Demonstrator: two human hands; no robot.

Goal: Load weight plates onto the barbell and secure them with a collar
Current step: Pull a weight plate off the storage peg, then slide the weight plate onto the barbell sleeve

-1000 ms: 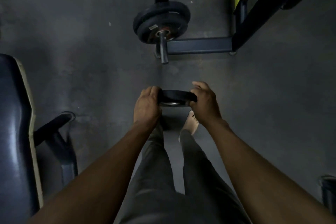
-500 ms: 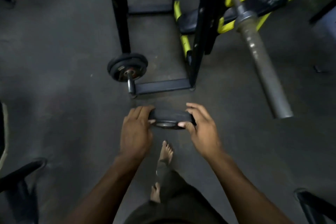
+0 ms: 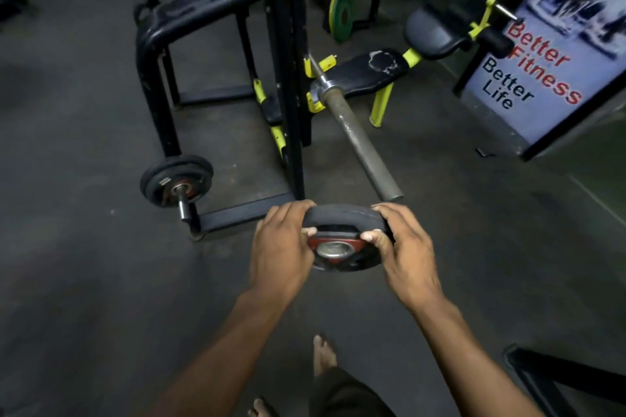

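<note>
A small black weight plate (image 3: 342,213) with a red hub and a steel centre hole is held in front of me, tilted with its face toward me. My left hand (image 3: 283,244) grips its left rim and my right hand (image 3: 404,247) grips its right rim, thumbs on the near face. The bare steel sleeve of the barbell (image 3: 359,142) slants down toward me from the rack, and its end lies just above and right of the plate, apart from it. No collar shows on the sleeve.
A black rack frame (image 3: 288,78) stands left of the barbell, with stored plates (image 3: 176,179) on a low peg. A black bench pad (image 3: 366,71), a green plate (image 3: 340,15) and a fitness banner (image 3: 528,78) lie beyond. My bare feet (image 3: 323,354) are on the dark floor.
I have stepped toward the barbell and the view has risen. The plate has tipped from edge-on so that its red hub faces me, and it is now close under the sleeve's end.
</note>
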